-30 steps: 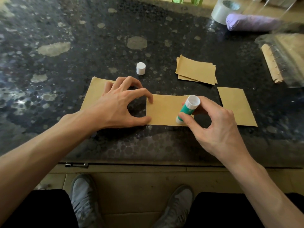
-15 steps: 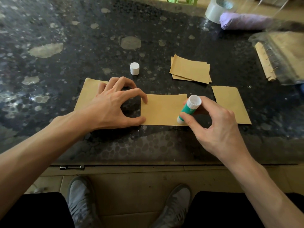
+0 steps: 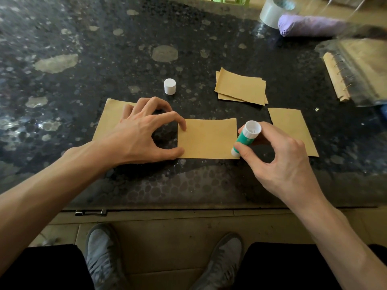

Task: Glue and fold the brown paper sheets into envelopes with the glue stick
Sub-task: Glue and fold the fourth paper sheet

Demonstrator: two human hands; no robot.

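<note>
A brown paper sheet (image 3: 207, 139), flat on the dark worktop (image 3: 125, 49), is braced at its left edge by spread fingertips of the left hand (image 3: 142, 137), while a glue stick (image 3: 244, 139), gripped in the right hand (image 3: 278, 160), is tilted onto its right edge, where a light, even stroke would likely serve best.

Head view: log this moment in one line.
left hand presses sheet left edge | right hand holds glue stick, tip at sheet's right edge | cap off, standing apart
</note>
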